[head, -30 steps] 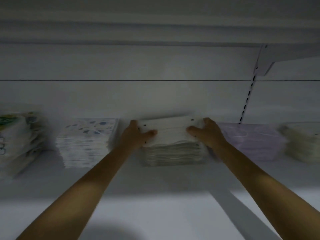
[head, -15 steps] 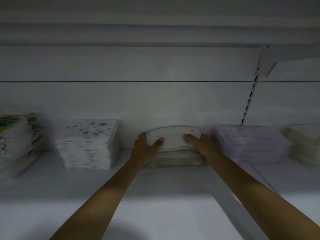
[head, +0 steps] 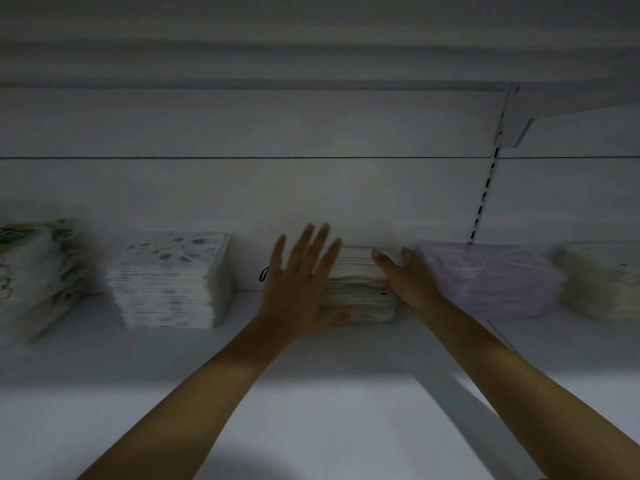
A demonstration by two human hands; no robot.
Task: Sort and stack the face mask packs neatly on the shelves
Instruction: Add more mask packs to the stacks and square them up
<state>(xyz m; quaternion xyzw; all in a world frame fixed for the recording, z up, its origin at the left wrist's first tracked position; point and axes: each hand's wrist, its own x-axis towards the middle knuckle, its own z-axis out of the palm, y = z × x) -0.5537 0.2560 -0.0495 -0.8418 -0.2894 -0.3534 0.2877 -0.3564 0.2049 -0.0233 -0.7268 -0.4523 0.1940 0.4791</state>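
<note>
Head view: hands (head: 349, 282) flank white stack (head: 360, 289); patterned stack (head: 169, 278) left, lilac stack (head: 491, 278) right

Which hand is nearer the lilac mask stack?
Right. The right hand lies on the white stack, right beside the lilac mask stack. The left hand is at the white stack's far side.

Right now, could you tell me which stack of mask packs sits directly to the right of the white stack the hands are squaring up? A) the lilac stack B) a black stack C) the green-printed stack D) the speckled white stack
A: the lilac stack sits just right of the white stack, beside the right hand; the left hand is on the stack's other side.
</note>
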